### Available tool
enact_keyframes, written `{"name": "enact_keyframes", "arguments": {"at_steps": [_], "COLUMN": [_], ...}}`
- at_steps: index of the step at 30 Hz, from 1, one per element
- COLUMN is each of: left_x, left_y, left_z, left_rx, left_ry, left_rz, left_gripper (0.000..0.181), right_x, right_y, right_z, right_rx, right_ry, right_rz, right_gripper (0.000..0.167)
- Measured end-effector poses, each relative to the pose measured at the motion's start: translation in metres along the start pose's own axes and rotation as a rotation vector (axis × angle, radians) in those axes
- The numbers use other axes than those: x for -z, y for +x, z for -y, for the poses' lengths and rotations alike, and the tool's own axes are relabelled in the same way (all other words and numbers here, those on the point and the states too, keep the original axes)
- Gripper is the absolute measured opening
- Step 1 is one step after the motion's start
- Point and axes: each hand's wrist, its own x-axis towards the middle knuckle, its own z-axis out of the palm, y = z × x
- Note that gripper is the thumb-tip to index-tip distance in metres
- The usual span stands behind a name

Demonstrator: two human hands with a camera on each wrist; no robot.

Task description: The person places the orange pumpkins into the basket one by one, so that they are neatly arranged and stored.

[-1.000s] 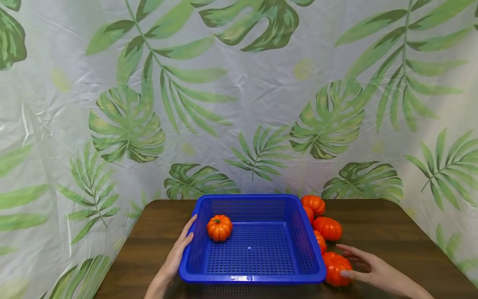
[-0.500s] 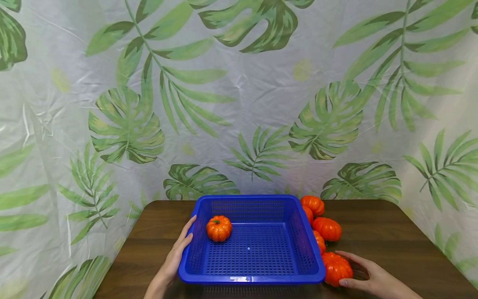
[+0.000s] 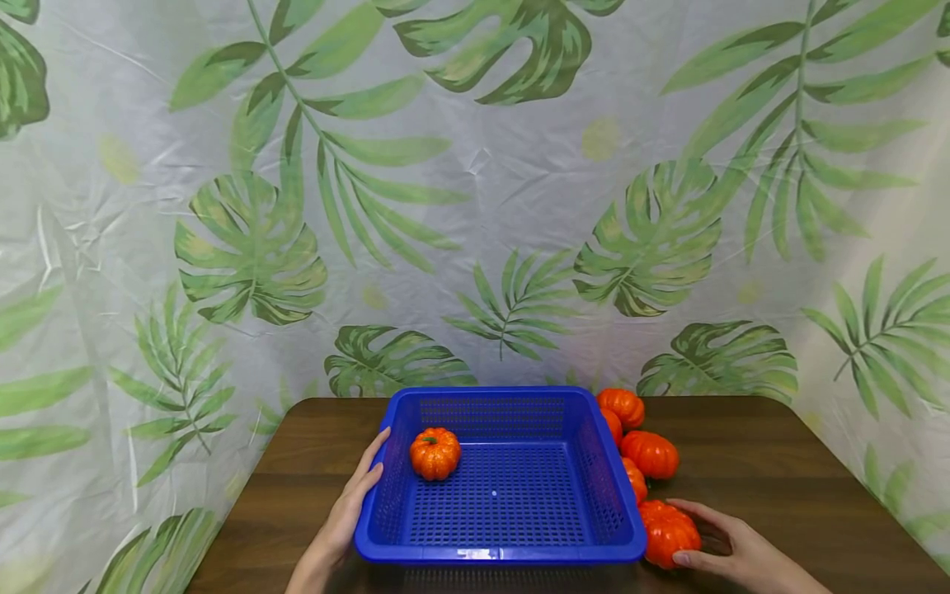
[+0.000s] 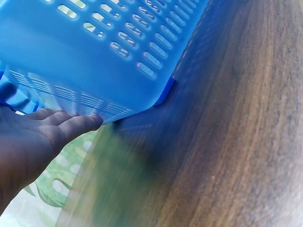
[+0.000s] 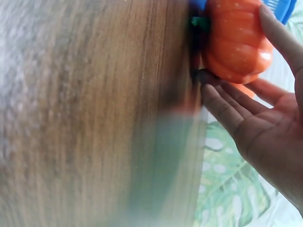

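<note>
A blue plastic basket (image 3: 490, 553) with a slotted floor and sides stands on the table. One small orange pumpkin (image 3: 435, 454) with a green stem sits inside it, at the left. My left hand (image 3: 345, 507) rests against the basket's left side, fingers nearly straight along the wall. Outside the right wall, my right hand (image 3: 735, 549) holds the nearest orange-red pumpkin (image 3: 670, 535) between thumb and fingers. In the right wrist view, that pumpkin (image 5: 239, 40) lies on its side with its green stem showing, the thumb on one side and fingers reaching under the other.
Several more pumpkins line the basket's right side, among them one at the back (image 3: 622, 407) and one farther out (image 3: 651, 454); the rim partly hides others. Brown wooden table (image 3: 772, 470) extends to both sides. A leaf-print curtain (image 3: 519, 206) hangs behind.
My right hand has moved slightly left and down, and its thumb and fingers have closed round the nearest pumpkin. My left hand and the basket stay in place.
</note>
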Motion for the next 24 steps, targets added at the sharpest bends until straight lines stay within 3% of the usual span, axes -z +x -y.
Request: {"name": "enact_keyframes", "arguments": {"at_steps": [6,10,14,18,24], "left_x": [0.002,0.003,0.003,0.002,0.002], "left_y": [0.000,0.000,0.000,0.000,0.000], "left_z": [0.000,0.000,0.000,0.000,0.001], "left_rx": [0.002,-0.002,-0.003,0.000,-0.001], "left_ry": [-0.011,-0.019,-0.017,-0.014,-0.020], "left_rz": [0.021,0.037,0.037,0.033,0.031], "left_gripper": [0.056,0.057,0.057,0.056,0.056], "right_x": [0.000,0.005,0.013,0.021,0.030], "right_y": [-0.004,-0.007,-0.008,-0.005,0.009], "right_z": [-0.001,0.003,0.012,0.026,0.051], "right_rx": [0.064,0.044,0.003,0.021,0.053], "right_ry": [-0.068,-0.113,-0.162,-0.242,-0.296], "right_rz": [-0.102,-0.168,-0.242,-0.322,-0.377], "right_gripper": [0.058,0.059,0.061,0.062,0.064]}}
